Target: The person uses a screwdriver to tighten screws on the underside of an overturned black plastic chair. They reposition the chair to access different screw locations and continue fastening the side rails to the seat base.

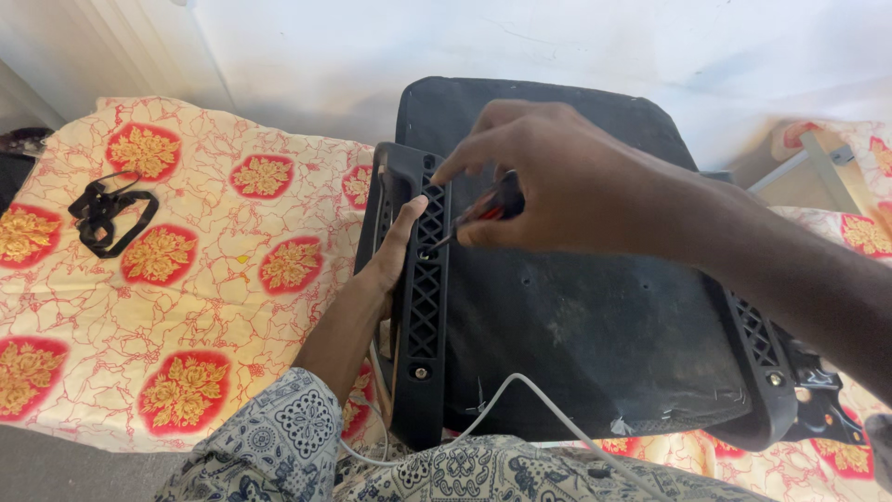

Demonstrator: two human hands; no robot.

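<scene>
- Right hand (557,181) comes in from the right over an upturned black chair seat (576,316); its fingers are curled tight around a screwdriver (483,212) with a black and red handle.
- Index finger of that hand lies stretched along the top, its tip just above the lattice rail.
- Screwdriver shaft slants down and left from the fingers; its tip meets the black armrest bracket (426,297), a long plastic piece with a diamond lattice, at a spot just beside the left thumb.
- Left hand (390,256) reaches up from below, along the outer left edge of the bracket. Thumb presses against the lattice face; the other fingers go behind the edge and are hidden, so their spread cannot be told.
- Screw head (421,373) sits low on the bracket, well below both sets of fingers, near the person's knee.
- White cable (520,395) loops across the lower seat underside, well below the right fingers, and runs off over the patterned trousers (307,446).
- Second lattice bracket (757,349) sits on the far right edge of the seat, under the right forearm.
- Everything rests on a cream bedsheet (204,279) with red and gold floral medallions.
- Black strap (107,216) lies coiled on the sheet, well to the left of the left fingers.
- White wall (465,42) stands beyond the seat.
</scene>
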